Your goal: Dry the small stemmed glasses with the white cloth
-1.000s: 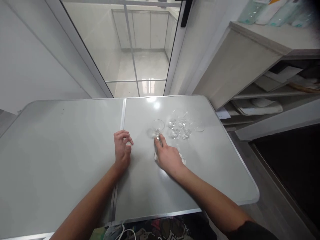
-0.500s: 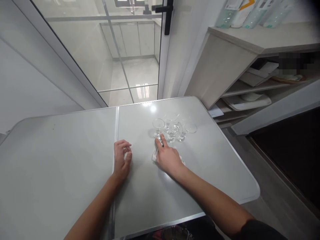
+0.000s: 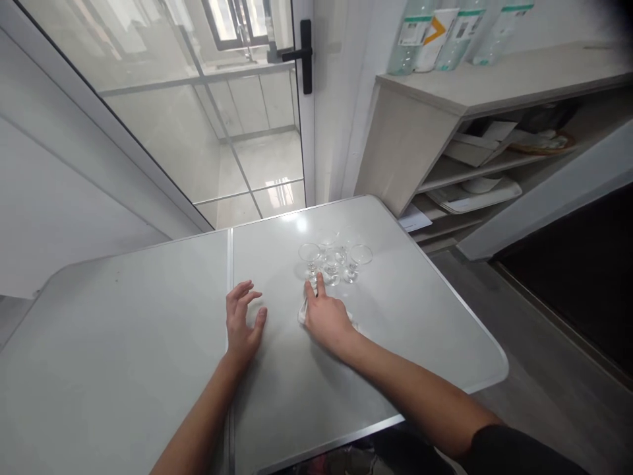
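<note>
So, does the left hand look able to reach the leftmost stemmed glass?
Probably yes: nothing stands between the left hand and that stemmed glass, though the right hand crowds its base.

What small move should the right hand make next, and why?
I'd probably draw the right hand straight back towards the body: its fingertips are at the foot of the leftmost glass, which stands upright close to the other glasses, so a sideways nudge might knock them.

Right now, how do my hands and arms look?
Your left hand and right hand are bare, without visible gloves or rings. Left forearm and right forearm are uncovered; a dark sleeve begins above the right one. No left sleeve shows.
</note>
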A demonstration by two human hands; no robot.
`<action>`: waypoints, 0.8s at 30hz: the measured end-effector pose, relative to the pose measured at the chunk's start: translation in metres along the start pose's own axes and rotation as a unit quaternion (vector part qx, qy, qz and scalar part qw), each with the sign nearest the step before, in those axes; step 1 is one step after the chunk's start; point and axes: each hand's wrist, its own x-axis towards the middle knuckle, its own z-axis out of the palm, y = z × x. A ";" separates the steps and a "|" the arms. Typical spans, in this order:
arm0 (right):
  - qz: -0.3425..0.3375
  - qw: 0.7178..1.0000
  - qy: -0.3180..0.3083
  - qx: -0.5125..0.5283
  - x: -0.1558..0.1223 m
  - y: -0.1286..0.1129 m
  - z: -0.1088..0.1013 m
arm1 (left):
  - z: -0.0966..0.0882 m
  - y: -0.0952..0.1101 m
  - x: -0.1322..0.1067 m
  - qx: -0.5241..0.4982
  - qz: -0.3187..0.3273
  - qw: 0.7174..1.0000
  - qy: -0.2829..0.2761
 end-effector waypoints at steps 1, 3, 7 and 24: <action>0.004 1.000 0.003 0.001 -0.002 -0.002 -0.002 | -0.001 0.002 0.002 0.007 0.008 1.000 0.002; 0.000 1.000 0.023 0.010 -0.009 -0.008 -0.005 | -0.003 0.009 0.007 0.015 0.027 1.000 0.004; -0.124 0.985 0.103 0.061 -0.022 -0.021 -0.003 | -0.011 0.032 0.032 0.001 0.067 0.998 -0.017; -0.350 0.931 0.073 0.070 -0.009 -0.018 0.017 | 0.057 0.131 0.184 0.066 0.130 0.894 -0.424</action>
